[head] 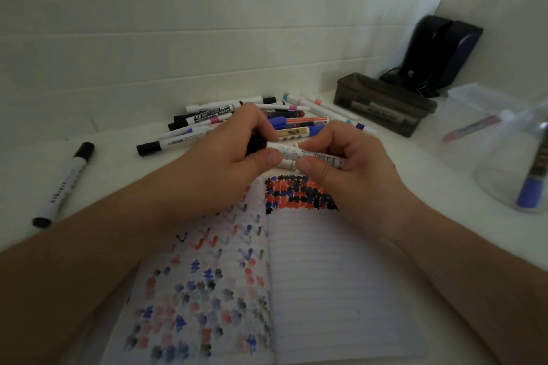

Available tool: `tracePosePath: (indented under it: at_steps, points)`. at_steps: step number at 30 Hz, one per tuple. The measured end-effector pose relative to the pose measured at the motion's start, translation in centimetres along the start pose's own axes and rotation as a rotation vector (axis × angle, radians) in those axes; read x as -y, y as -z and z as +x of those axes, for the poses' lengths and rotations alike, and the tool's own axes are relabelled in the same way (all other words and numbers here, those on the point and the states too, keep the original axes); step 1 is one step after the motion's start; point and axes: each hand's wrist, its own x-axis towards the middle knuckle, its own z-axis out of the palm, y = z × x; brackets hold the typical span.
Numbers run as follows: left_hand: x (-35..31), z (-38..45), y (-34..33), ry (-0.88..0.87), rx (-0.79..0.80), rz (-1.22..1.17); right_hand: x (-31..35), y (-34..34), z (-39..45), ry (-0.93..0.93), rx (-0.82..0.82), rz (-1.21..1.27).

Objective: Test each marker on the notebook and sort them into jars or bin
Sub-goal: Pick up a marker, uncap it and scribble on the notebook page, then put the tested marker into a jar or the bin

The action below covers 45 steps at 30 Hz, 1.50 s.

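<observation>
Head view looks down on both hands meeting above the top edge of an open notebook [326, 275]. Between them lies a white marker [308, 153], held level and crosswise. The left hand [228, 157] has its fingers curled round the marker's black cap end, thumb pressed on the white barrel just beside the cap, so the cap shows only as a dark patch inside the grip. The right hand [350, 163] pinches the printed barrel, thumb underneath and curled fingers on top; whether the cap is seated or partly pulled off cannot be told. The barrel is white with small dark print and a barcode-like patch near the right hand. Under the hands, the notebook's left page is covered with blurred red, blue and black test marks, and its lined right page carries a dense block of red, blue and black strokes at the top. Beyond the hands a pile of markers [237, 118] lies on the white table [118, 163], with a lone black-capped marker [63, 184] well apart to the left. On the right stand a dark bin [382, 104] holding a marker, a clear jar [474, 124] with a pink marker inside, and a nearer jar [516, 175] with a blue-capped marker.
</observation>
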Motion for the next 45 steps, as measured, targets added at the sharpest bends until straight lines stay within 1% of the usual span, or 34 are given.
tracePosePath:
  at_steps: [3,6,9,11,13,14,16,18,20,22,23,28,30,32,33,34,35,36,38,39,40,42,45]
  points:
    - [0.0,0.1,-0.3,0.015,0.029,0.057,-0.5,0.3,0.3,-0.015,0.049,0.016]
    - [0.2,0.5,-1.0,0.055,0.124,0.213,-1.3,0.5,0.7,-0.036,0.114,-0.147]
    - [0.0,1.1,-1.3,0.097,0.155,0.248,-1.9,0.5,1.0,-0.034,0.087,-0.284]
    - [-0.3,1.1,-1.4,0.105,0.139,0.232,-1.9,0.4,0.9,-0.030,0.061,-0.319]
    - [-0.6,1.0,-1.7,0.101,0.121,0.269,-1.7,0.3,0.6,-0.022,0.051,-0.372]
    - [-0.9,0.9,-1.9,0.107,0.142,0.331,-1.6,0.2,0.4,-0.019,0.048,-0.412]
    - [-1.7,1.2,-2.2,0.111,0.234,0.511,-1.2,0.6,-0.4,0.030,0.047,-0.545]
    - [-3.3,1.6,-2.3,0.104,0.290,0.632,-0.3,1.1,-1.8,0.079,0.076,-0.638]
    - [-5.7,1.4,-3.2,0.030,0.263,0.646,0.7,2.8,-4.6,0.080,0.052,-0.571]
    - [-8.7,0.3,-5.1,-0.090,0.214,0.618,1.7,5.3,-8.7,0.027,-0.008,-0.481]
    - [-10.2,-0.4,-6.5,-0.149,0.225,0.606,1.9,6.8,-11.1,-0.012,-0.043,-0.476]
    - [-16.5,-3.7,-17.4,-0.410,0.407,0.474,3.2,13.9,-26.0,-0.123,-0.221,-0.520]
    - [-18.9,-5.4,-22.7,-0.551,0.453,0.463,3.2,15.9,-32.9,-0.228,-0.254,-0.562]
    - [-20.7,-7.3,-28.1,-0.724,0.479,0.488,2.3,17.3,-39.9,-0.377,-0.304,-0.539]
    - [-21.4,-8.4,-30.8,-0.773,0.519,0.480,1.7,17.7,-43.2,-0.476,-0.333,-0.505]
    - [-21.8,-9.6,-33.5,-0.785,0.581,0.454,0.8,17.9,-46.5,-0.582,-0.353,-0.480]
    - [-21.9,-10.9,-36.2,-0.748,0.666,0.423,-0.3,17.9,-49.6,-0.684,-0.362,-0.463]
    - [-21.7,-12.2,-38.8,-0.661,0.773,0.384,-1.5,17.6,-52.6,-0.782,-0.365,-0.453]
    - [-20.9,-14.9,-43.7,-0.427,1.015,0.306,-3.6,16.6,-57.6,-0.946,-0.347,-0.441]
    - [-20.5,-16.1,-45.7,-0.315,1.116,0.270,-4.5,15.9,-59.4,-1.008,-0.328,-0.429]
    - [-20.1,-17.2,-47.2,-0.231,1.181,0.239,-5.1,15.1,-60.6,-1.058,-0.302,-0.418]
    - [-19.6,-18.6,-49.2,-0.174,1.230,0.218,-5.9,14.1,-62.0,-1.118,-0.244,-0.432]
    - [-19.6,-19.1,-49.4,-0.184,1.202,0.216,-6.3,14.6,-62.1,-1.140,-0.206,-0.481]
